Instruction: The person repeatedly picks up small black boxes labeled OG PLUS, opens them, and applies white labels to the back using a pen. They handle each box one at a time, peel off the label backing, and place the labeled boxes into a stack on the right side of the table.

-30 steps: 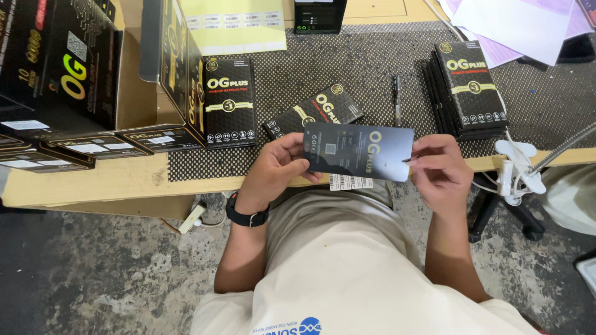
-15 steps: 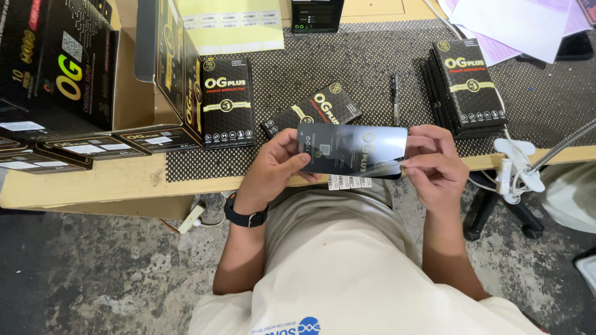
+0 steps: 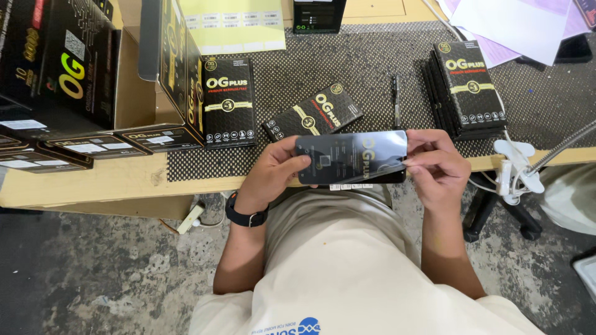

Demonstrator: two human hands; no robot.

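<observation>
Both my hands hold one flat glossy black packet (image 3: 351, 156) with gold print, level over the table's front edge. My left hand (image 3: 279, 170), a black watch on its wrist, grips the packet's left end with the thumb on top. My right hand (image 3: 437, 167) pinches its right end. A white label strip (image 3: 351, 185) shows just under the packet. Behind it on the mat lies a tilted black-and-gold box (image 3: 313, 112), with a black pen (image 3: 396, 102) to the right of it.
A dotted black mat (image 3: 347, 68) covers the wooden table (image 3: 112, 180). Stacks of black boxes stand at left (image 3: 228, 102) and right (image 3: 469, 87); large black cartons (image 3: 56, 68) fill the far left. Sticker sheet (image 3: 236, 25) and papers (image 3: 515, 25) lie at the back. A white clamp (image 3: 510, 167) grips the table edge.
The packet has tilted flatter and moved slightly up toward the table; my right hand has shifted up along its right end.
</observation>
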